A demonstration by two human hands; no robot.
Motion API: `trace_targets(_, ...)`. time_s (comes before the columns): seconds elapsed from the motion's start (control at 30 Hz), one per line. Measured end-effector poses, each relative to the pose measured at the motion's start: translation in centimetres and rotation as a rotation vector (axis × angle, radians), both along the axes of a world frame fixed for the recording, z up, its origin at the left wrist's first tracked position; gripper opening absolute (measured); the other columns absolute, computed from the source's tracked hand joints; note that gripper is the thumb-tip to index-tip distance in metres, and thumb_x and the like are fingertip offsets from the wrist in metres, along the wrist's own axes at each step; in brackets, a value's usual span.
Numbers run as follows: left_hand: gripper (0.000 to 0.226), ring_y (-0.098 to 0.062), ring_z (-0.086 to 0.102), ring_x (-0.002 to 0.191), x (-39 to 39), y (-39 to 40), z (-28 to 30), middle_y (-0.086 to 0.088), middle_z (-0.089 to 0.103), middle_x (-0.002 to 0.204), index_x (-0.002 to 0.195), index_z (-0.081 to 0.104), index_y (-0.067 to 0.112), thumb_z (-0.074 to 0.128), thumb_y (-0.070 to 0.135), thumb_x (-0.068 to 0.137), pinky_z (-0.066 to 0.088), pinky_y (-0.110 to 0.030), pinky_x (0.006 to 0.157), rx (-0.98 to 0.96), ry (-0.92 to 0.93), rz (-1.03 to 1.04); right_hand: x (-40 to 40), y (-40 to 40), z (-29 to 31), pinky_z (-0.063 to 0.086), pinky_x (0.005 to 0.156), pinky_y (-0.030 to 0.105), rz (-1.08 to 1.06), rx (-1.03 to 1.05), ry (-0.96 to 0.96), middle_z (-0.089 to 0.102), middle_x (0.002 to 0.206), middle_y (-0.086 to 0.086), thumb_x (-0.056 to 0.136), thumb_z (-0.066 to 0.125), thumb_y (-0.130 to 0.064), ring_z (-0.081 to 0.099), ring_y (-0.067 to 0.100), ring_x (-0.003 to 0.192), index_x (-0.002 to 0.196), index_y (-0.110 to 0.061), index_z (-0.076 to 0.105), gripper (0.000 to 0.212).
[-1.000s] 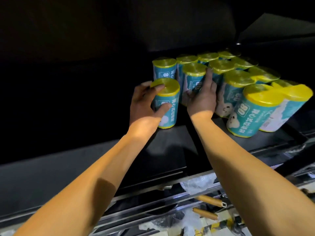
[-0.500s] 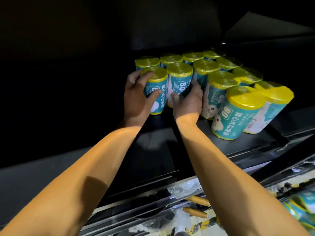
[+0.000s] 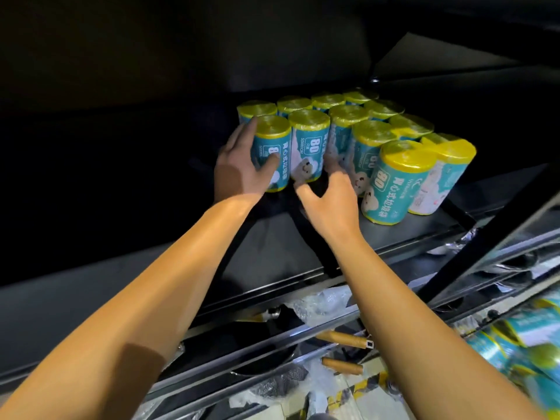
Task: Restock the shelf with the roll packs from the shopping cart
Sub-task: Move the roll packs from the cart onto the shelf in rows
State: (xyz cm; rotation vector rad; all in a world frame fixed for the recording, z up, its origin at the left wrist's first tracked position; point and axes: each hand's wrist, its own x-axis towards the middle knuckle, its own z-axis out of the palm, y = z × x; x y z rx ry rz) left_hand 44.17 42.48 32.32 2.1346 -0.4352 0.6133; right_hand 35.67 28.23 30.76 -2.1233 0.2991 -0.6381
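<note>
Head view, looking down and forward along both my arms into a dark shelf (image 3: 272,237). A block of packs (image 3: 348,128) already stands there in rows, yellow ends up, teal wraps facing me, packed side against side toward the right half of the shelf. I judge the restock well underway but not finished: the left stretch of the shelf is bare and dark, and at the lower right edge I can see more teal and yellow packs (image 3: 515,338), blurred, which I take to be lying in the cart.

My left hand (image 3: 239,168) is cupped round the front-left pack (image 3: 272,153), fingers wrapped over its far side and thumb pressed on the printed face; it stands on the shelf at the corner of the block, touching its neighbour. My right hand (image 3: 330,198) is spread and relaxed, holding nothing, just in front of the second and third front packs.

Each pack is a short cylinder with its long axis vertical. Those nearest my hands stand straight; the two at the front right (image 3: 403,180) look tipped outward to the right, though the wide lens may cause some of that. Printed text runs down the sides, so the labels face out toward me.

Below the shelf lip sit dark pans with wooden handles (image 3: 345,341) and crumpled plastic wrap.
</note>
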Motion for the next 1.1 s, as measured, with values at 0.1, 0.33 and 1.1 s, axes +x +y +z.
trace_targets(0.1, 0.062, -0.018, 0.042, 0.139, -3.5, 1.5, -0.2, 0.0, 0.045, 0.153, 0.146, 0.049, 0.021, 0.069, 0.033, 0.088, 0.024, -0.014, 0.108, -0.009, 0.042, -0.038, -5.0, 0.1, -0.7, 0.027, 0.098, 0.014, 0.037, -0.066, 0.044, 0.045, 0.15, 0.0, 0.093, 0.067, -0.036, 0.04, 0.016, 0.139, 0.15, -0.016, 0.041, 0.065)
trace_targets(0.33, 0.055, -0.006, 0.047, 0.13, -13.2, 1.3, -3.0, 0.004, 0.058, 0.139, 0.137, 0.059, 0.021, 0.063, 0.039, 0.085, 0.024, -0.004, 0.105, 0.05, 0.066, -0.205, -13.8, -0.1, -2.8, 0.031, 0.114, 0.033, 0.012, -0.177, 0.145, 0.039, 0.156, -0.005, 0.094, 0.063, -0.039, 0.032, 0.016, 0.145, 0.153, -0.023, 0.036, 0.066)
trace_targets(1.1, 0.064, -0.016, 0.044, 0.135, -38.9, -25.7, -16.0, 0.001, 0.056, 0.143, 0.141, 0.055, 0.018, 0.05, 0.051, 0.087, 0.025, -0.019, 0.112, 0.353, 0.339, -0.684, -44.4, -25.8, -14.7, 0.039, 0.11, 0.04, -0.398, -0.055, 0.419, 0.053, 0.144, 0.009, 0.089, 0.074, -0.033, 0.049, 0.029, 0.133, 0.145, -0.012, 0.048, 0.065)
